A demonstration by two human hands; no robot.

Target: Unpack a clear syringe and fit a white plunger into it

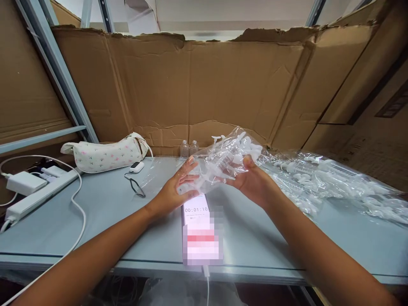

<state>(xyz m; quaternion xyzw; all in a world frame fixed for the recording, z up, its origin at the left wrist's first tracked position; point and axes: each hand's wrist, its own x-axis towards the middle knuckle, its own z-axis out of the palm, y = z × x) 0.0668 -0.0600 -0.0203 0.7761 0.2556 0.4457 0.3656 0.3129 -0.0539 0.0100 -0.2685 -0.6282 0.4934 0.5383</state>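
Observation:
My right hand (251,180) grips a clear plastic bag of small white plastic parts (229,157) from below, thumb pressed on its top, holding it above the grey table (108,212). My left hand (175,189) rests against the bag's left end with its fingers stretched out and spread. Directly beneath the bag lies a phone (199,229) showing a timer reading 00:01:10, plugged into a white cable at the table's front edge.
A pile of similar clear bags with white parts (334,182) covers the table's right side. A white patterned pouch (108,155), a small white device with a cord (137,167), two little bottles (188,148) and a power strip with chargers (35,189) sit left. Cardboard walls stand behind.

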